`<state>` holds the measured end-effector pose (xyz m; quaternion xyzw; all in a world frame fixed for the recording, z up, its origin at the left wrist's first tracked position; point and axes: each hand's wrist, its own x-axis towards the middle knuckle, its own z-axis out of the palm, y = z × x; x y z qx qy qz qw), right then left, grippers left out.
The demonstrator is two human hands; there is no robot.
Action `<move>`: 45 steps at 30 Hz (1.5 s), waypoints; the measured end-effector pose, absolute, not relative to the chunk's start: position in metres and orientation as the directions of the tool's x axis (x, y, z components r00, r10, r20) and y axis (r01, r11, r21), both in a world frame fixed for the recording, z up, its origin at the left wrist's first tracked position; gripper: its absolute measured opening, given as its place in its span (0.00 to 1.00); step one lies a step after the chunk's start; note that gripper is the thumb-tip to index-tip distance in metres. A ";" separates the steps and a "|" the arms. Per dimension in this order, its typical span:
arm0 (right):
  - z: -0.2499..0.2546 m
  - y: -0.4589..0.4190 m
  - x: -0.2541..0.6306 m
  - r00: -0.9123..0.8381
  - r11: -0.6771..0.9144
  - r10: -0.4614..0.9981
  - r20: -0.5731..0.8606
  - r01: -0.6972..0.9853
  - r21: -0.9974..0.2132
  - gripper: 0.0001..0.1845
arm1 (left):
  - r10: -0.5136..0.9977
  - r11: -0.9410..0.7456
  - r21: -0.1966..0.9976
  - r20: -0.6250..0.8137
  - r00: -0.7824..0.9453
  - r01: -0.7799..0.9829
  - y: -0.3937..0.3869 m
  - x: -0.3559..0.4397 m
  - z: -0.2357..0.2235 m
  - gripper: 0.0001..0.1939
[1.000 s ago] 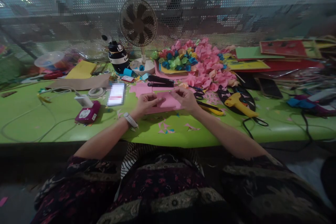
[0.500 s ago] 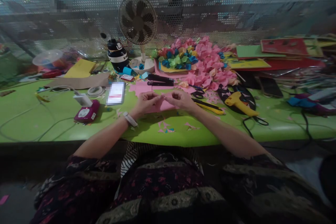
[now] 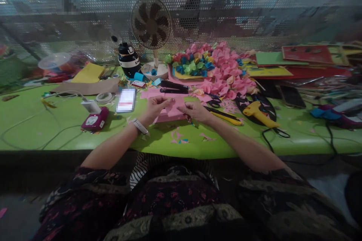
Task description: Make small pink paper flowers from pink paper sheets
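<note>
Your left hand [image 3: 156, 108] and right hand [image 3: 196, 112] each pinch a pink paper [image 3: 178, 102] piece; uneven tugging between them could tear it or skew a crease.

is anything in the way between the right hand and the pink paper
Nothing visible: the right hand is at one edge of the pink paper, the left hand at another. The stapler lies farther back.
</note>
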<state>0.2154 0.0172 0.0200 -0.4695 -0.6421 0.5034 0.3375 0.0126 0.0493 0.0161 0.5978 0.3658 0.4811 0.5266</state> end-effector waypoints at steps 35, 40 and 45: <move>0.035 0.007 0.221 -0.277 -0.025 0.959 -0.054 0.110 -0.994 0.27 | 0.858 0.131 0.990 -0.088 0.506 -0.050 0.043 0.002 0.023 0.31; 0.036 0.006 0.222 -0.310 -0.121 0.943 -0.122 0.025 -0.992 0.23 | 0.839 0.095 0.994 -0.054 0.541 -0.048 0.044 0.003 0.021 0.32; 0.039 0.009 0.231 -0.354 -0.090 0.929 -0.107 0.065 -0.994 0.17 | 0.845 0.087 0.996 -0.056 0.531 -0.034 0.048 0.001 0.018 0.32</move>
